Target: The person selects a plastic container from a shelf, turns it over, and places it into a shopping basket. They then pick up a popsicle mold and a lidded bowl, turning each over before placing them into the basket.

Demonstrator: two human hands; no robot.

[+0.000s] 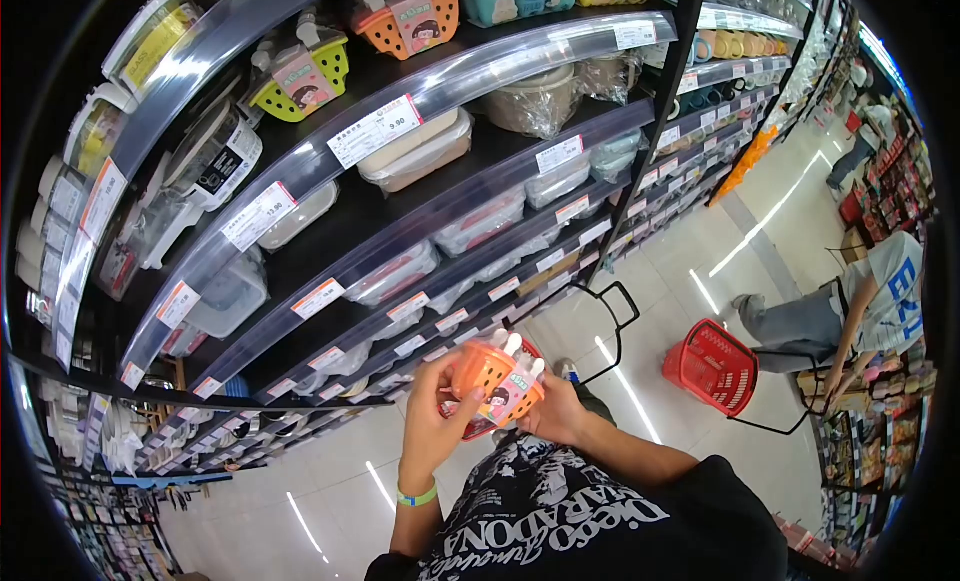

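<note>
An orange container (480, 366) with dark seed-like spots, a pink cartoon label and white knobbed pieces on top is held in front of my chest. My left hand (431, 406), with a green band at its wrist, wraps around its left side, the thumb across the front. On its lower right side, my right hand (557, 411) grips it too, fingers partly hidden behind it. A similar orange container (408, 23) stands on the upper shelf, with a green spotted container (302, 78) to its left.
Shelves with price tags (376, 131) and wrapped food boxes (415, 153) curve across the left and front. A red basket with black handles (712, 366) is on the floor at right, beside another person (800, 326) holding its handle. More goods line the right edge.
</note>
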